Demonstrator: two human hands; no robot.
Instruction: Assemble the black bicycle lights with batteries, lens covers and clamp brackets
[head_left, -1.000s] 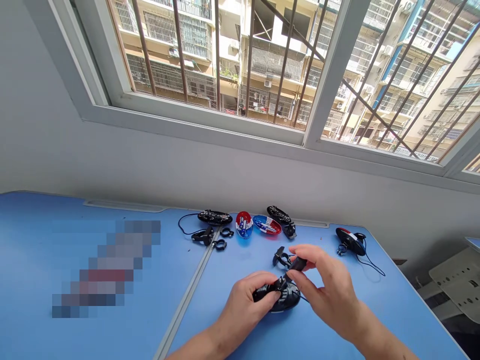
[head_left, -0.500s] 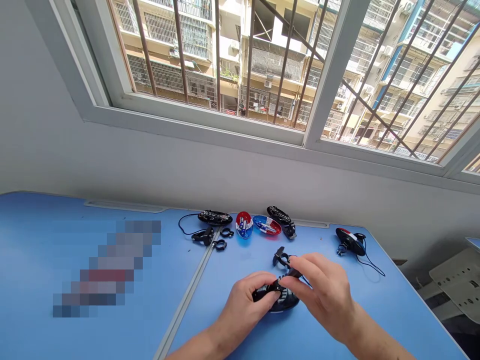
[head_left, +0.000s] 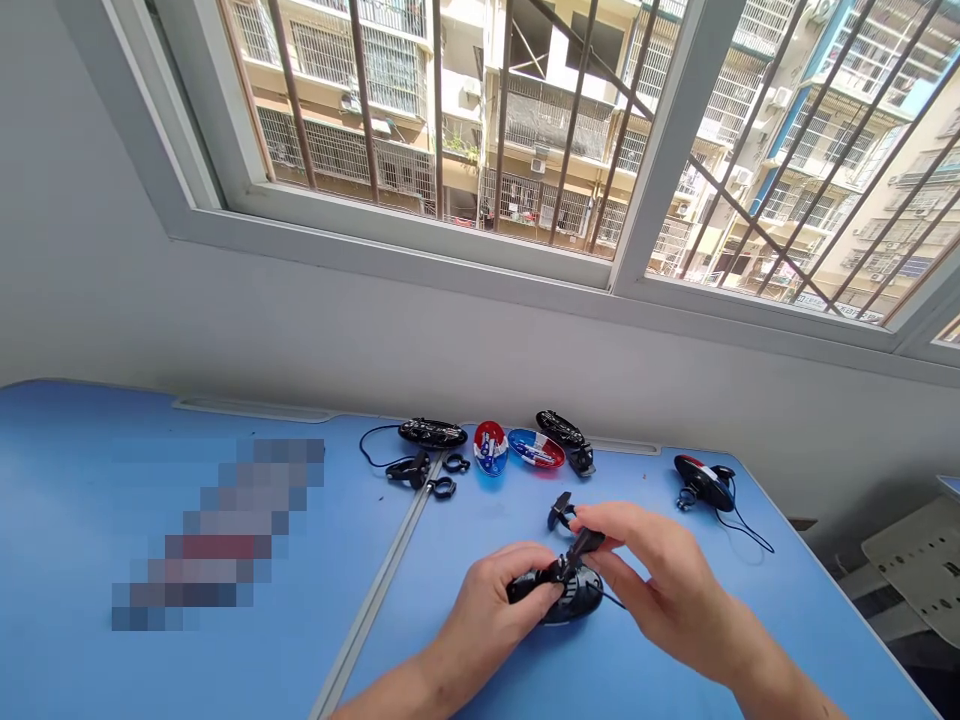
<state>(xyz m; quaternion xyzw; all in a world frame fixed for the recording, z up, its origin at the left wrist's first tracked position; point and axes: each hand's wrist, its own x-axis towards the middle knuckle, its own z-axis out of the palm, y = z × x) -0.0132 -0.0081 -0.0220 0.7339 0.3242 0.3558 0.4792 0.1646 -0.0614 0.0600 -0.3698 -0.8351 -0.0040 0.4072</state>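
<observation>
My left hand (head_left: 517, 590) grips the left end of a black oval housing (head_left: 581, 598), thumb and fingertips on a small black bracket at its top. This housing looks like the back of a bike light, with pale ribs on its upper face. Between the thumb and fingers of my right hand (head_left: 652, 570) is a small black plastic piece (head_left: 583, 546), tilted and meeting the bracket. Just behind my right fingertips lies a black clamp with a lever-like part (head_left: 559, 511). A thin black cord shows to the right of the housing.
Along the table's back lie black oval housings (head_left: 433, 433) (head_left: 559, 428), a red-and-blue lens (head_left: 491, 448), a blue-and-red lens (head_left: 536, 449) and black ring clamps (head_left: 443, 488). An assembled light with cord (head_left: 703, 483) sits at right. A pixelated patch (head_left: 225, 540) covers the left side.
My right hand has shifted slightly right, and the small black piece now stands tilted and shows more. My left hand still grips the housing. The view has moved a little.
</observation>
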